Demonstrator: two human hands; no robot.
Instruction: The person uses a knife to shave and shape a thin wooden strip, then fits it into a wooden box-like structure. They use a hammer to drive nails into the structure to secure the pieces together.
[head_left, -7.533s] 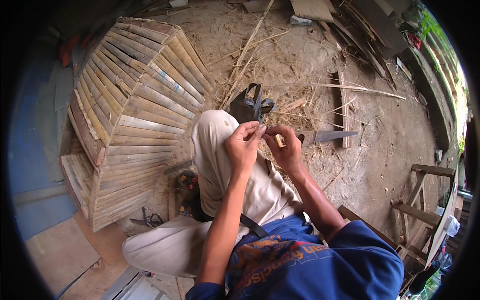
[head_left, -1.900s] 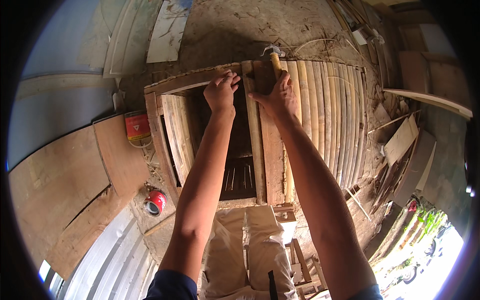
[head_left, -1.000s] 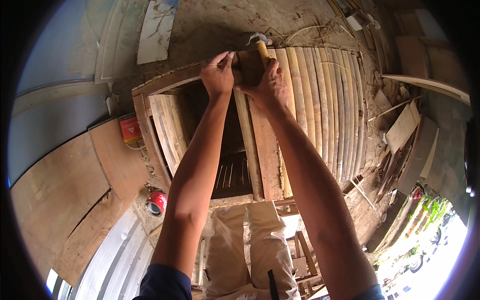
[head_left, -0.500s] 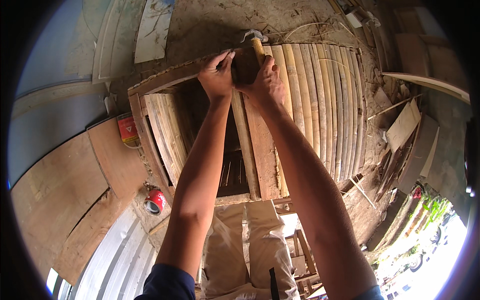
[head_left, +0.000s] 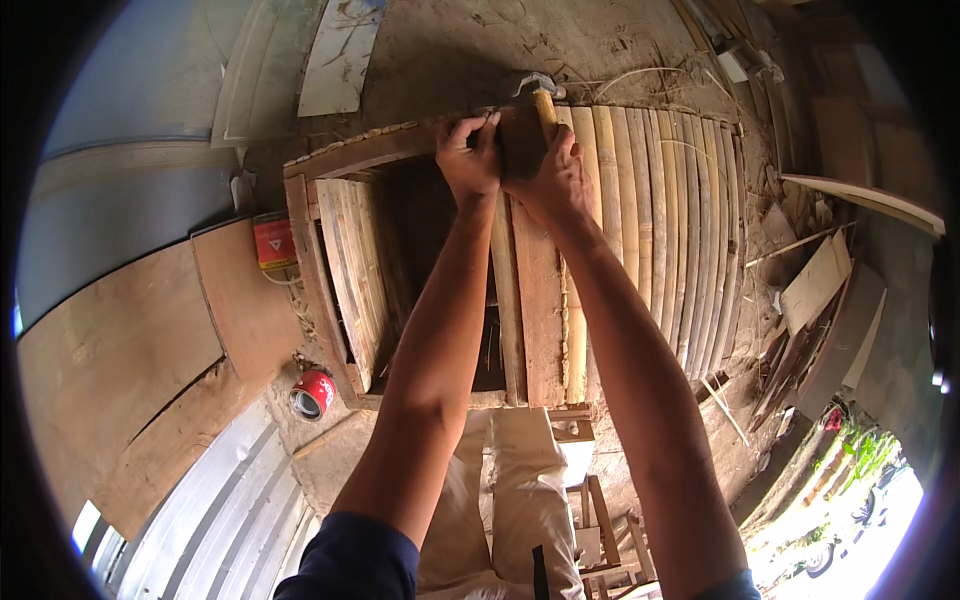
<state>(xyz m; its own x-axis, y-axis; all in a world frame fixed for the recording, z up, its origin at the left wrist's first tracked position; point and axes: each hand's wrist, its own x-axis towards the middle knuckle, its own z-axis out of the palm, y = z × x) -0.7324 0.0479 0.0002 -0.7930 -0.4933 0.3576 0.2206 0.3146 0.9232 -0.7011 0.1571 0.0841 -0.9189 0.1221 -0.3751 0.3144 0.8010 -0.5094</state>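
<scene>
Both my arms reach out over a wooden frame partly covered with bamboo slats. At its far edge my left hand is closed in a pinch with the fingertips together. What they hold, if anything, is too small to make out. Just to its right, my right hand is wrapped round the wooden handle of a hammer. The hammer's metal head points away from me, just past the frame's far edge. On the left of the frame there is a dark opening, with more slats standing along its side.
Left of the frame are a red can, a red and yellow container and plywood sheets. Scrap boards lie to the right. A pale panel lies beyond the frame on the dirt floor.
The whole scene has shifted a little to the right in the picture. My hands keep nearly the same place on the frame, and the hammer stays in my right hand.
</scene>
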